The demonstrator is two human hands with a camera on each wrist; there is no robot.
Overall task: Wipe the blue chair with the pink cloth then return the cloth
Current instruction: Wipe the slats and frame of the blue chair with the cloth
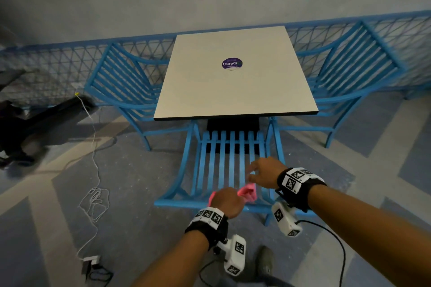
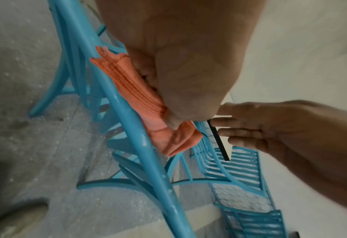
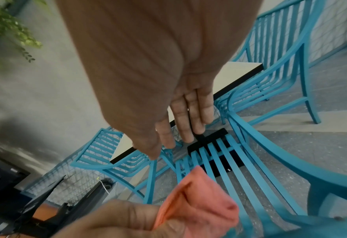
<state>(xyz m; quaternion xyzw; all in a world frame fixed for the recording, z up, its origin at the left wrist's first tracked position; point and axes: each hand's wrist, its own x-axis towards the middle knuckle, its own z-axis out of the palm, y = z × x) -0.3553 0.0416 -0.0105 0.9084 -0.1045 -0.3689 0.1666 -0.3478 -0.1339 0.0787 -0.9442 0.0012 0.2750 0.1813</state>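
The blue slatted chair [image 1: 221,165] stands tucked under the near edge of the table, its top rail [image 2: 127,122] closest to me. My left hand [image 1: 227,200] grips the bunched pink cloth [image 1: 248,192] [image 2: 131,90] [image 3: 197,201] against that rail. Its two ends stick out on either side of my fist. My right hand [image 1: 258,173] [image 3: 180,125] hovers above the slats just right of the cloth, fingers straight and spread, holding nothing.
A square white table [image 1: 233,77] with a round purple sticker [image 1: 232,63] stands ahead. Two more blue chairs [image 1: 126,86] [image 1: 349,72] flank it, with a blue mesh fence [image 1: 58,63] behind. A white cable [image 1: 93,170] and a charger lie on the floor at left.
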